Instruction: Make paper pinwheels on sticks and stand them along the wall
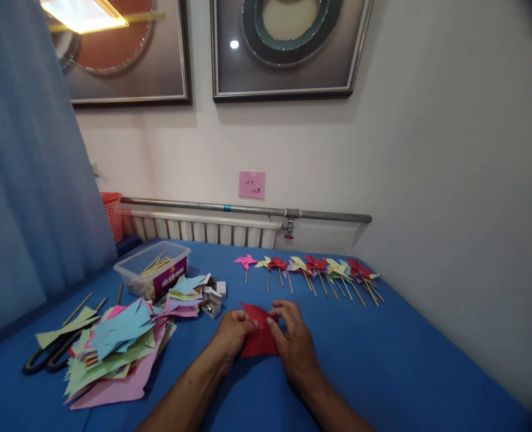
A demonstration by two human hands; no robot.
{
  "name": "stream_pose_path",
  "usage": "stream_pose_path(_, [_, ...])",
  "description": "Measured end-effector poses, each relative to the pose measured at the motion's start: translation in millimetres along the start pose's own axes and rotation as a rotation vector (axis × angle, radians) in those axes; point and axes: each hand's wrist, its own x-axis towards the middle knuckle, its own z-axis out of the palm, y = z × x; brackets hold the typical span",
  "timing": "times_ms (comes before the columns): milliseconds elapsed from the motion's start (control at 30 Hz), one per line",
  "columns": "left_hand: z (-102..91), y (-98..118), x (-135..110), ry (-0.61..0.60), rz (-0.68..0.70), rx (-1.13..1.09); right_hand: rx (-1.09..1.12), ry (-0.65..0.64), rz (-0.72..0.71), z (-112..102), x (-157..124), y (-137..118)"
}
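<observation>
A red sheet of paper (257,347) is held up just above the blue table, at the front middle of the head view. My left hand (233,336) pinches its left side, the thumb lying over the front. On the right side, the thumb and fingers of my right hand (295,345) close on the paper near its upper corner. Behind my hands, several finished paper pinwheels (317,264) on wooden sticks lie in a row. The parts of the sheet under my fingers are hidden.
To the left lie a pile of cut coloured paper (117,348), black-handled scissors (54,354) and a smaller paper stack (183,295). Small boxes of metal pins (212,303) stand beside a clear plastic tub (153,270) of sticks. A wall borders the table's right.
</observation>
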Motion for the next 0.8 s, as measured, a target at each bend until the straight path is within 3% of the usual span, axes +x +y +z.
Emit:
stream_pose_path(133, [-0.6, 0.6, -1.2, -0.007, 0.013, -0.001, -0.147, -0.071, -0.153, 2.4, -3.9, -0.7])
stream_pose_path(400, [0.7, 2.9, -2.4, 0.002, 0.001, -0.015, -0.303, -0.085, -0.270, 0.4, -3.7, -7.6])
stream_pose_path(800, [-0.2, 2.6, -2.6, -0.033, 0.005, -0.078, -0.321, -0.110, -0.275, -1.0, -3.0, -6.9])
